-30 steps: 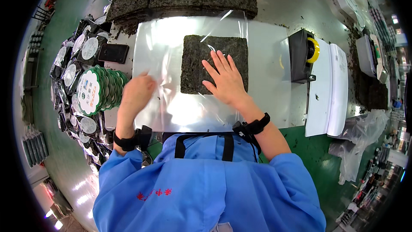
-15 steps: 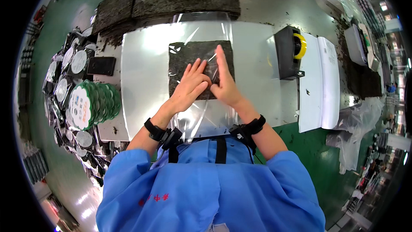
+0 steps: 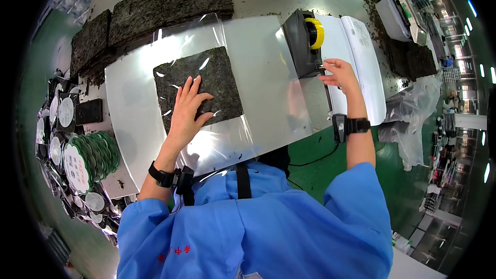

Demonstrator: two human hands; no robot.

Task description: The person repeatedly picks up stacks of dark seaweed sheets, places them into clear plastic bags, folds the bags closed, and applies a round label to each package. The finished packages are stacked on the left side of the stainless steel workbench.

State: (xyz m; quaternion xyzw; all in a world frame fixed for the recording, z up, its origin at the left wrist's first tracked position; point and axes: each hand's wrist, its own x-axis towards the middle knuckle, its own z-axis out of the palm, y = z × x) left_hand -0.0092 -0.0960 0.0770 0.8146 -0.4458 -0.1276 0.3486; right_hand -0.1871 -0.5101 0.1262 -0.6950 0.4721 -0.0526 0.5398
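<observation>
A square stack of dark seaweed sheets (image 3: pixel 219 80) lies under clear plastic film (image 3: pixel 219 137) on a pale board (image 3: pixel 271 98). My left hand (image 3: pixel 187 107) rests flat on the film over the stack, fingers spread and holding nothing. Off to the right, my right hand (image 3: pixel 341 75) has its fingers bent in at the front end of a black tape dispenser (image 3: pixel 298 46), which carries a yellow-rimmed tape roll (image 3: pixel 318 33). Those fingertips are drawn into a pinch at the cutting end. Any tape between them is too fine to make out.
Tall dark seaweed stacks (image 3: pixel 170 1) stand behind the board. On the left are a black phone-like box (image 3: pixel 89 111), green-edged round labels (image 3: pixel 95 160) and a heap of black packets (image 3: pixel 64 111). White paper sheets (image 3: pixel 366 72) and crumpled clear plastic (image 3: pixel 408 108) lie to the right.
My right hand has left the seaweed stack and moved right to the tape dispenser. My left hand stays on the film, its fingers spread wider. The whole view has turned and shifted.
</observation>
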